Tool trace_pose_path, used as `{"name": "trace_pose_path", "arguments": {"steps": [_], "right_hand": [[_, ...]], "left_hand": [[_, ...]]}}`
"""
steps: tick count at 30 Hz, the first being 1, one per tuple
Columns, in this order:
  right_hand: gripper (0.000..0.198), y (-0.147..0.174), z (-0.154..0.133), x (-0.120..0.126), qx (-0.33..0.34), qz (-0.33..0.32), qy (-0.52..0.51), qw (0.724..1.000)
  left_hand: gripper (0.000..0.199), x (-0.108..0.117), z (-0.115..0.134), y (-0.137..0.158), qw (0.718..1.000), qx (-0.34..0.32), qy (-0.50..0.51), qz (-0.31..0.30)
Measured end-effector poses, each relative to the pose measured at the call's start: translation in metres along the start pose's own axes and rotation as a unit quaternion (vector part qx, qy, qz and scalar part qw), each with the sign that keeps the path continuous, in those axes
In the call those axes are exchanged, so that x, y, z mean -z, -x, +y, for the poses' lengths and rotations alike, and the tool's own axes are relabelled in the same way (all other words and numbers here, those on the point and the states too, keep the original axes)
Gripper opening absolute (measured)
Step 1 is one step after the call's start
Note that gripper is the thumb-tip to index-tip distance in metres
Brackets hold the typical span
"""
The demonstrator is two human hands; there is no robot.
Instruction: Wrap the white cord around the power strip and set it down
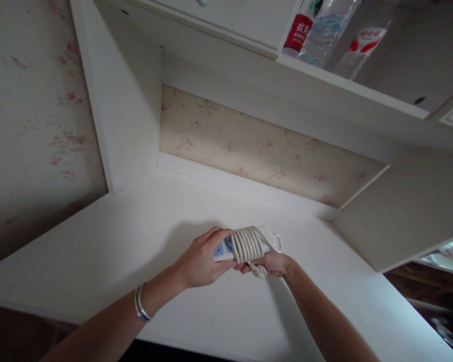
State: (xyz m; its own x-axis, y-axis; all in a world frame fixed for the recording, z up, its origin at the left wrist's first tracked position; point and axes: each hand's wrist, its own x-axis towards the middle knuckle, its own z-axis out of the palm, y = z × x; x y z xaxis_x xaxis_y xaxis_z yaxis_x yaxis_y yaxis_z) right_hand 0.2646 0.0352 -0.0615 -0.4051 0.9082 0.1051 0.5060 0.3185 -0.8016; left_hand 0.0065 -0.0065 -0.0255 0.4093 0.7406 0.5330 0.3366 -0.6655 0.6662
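Observation:
A white power strip [224, 250] with blue socket faces is held above the white desktop. Its cream cord [248, 244] is wound round it in several tight turns, with a loop sticking out at the right end. My left hand [206, 257] is closed round the strip's left end, thumb below and fingers on top. Under the right end, my right hand [274, 263] is closed, its fingers beneath the coils. The cord's plug [258, 270] hangs beside those fingers; whether they grip the plug, the cord or the strip itself is partly hidden.
The white desktop [143, 226] spreads below, bounded by a side panel [132, 100] at left and another [411, 211] at right. Overhead, a cabinet shelf [347, 83] holds plastic bottles [328, 30]. Flowered wallpaper [226, 141] shows behind.

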Motion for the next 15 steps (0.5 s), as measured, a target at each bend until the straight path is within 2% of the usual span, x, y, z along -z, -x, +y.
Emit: {"name": "trace_pose_path", "arguments": {"steps": [2,4,10,12,15], "right_hand": [[0.041,-0.002,-0.003,-0.006,-0.068,-0.121,-0.103,0.985],[0.038,-0.005,-0.011,-0.012,-0.109,-0.165,-0.198,0.96],[0.029,-0.001,-0.033,-0.03,-0.097,-0.195,-0.291,0.932],[0.031,0.002,-0.034,-0.036,-0.086,-0.163,-0.337,0.923],[0.04,0.007,-0.031,-0.044,-0.062,-0.091,-0.355,0.928]], "left_hand": [[0.049,0.0,-0.002,-0.001,1.0,0.022,-0.004,0.022],[0.049,-0.001,-0.004,-0.001,0.999,0.033,-0.01,0.035],[0.05,-0.004,-0.01,-0.002,0.993,0.078,-0.038,0.076],[0.049,-0.004,-0.011,-0.003,0.992,0.087,-0.043,0.085],[0.046,-0.003,-0.014,-0.003,0.989,0.093,-0.049,0.102]]}}
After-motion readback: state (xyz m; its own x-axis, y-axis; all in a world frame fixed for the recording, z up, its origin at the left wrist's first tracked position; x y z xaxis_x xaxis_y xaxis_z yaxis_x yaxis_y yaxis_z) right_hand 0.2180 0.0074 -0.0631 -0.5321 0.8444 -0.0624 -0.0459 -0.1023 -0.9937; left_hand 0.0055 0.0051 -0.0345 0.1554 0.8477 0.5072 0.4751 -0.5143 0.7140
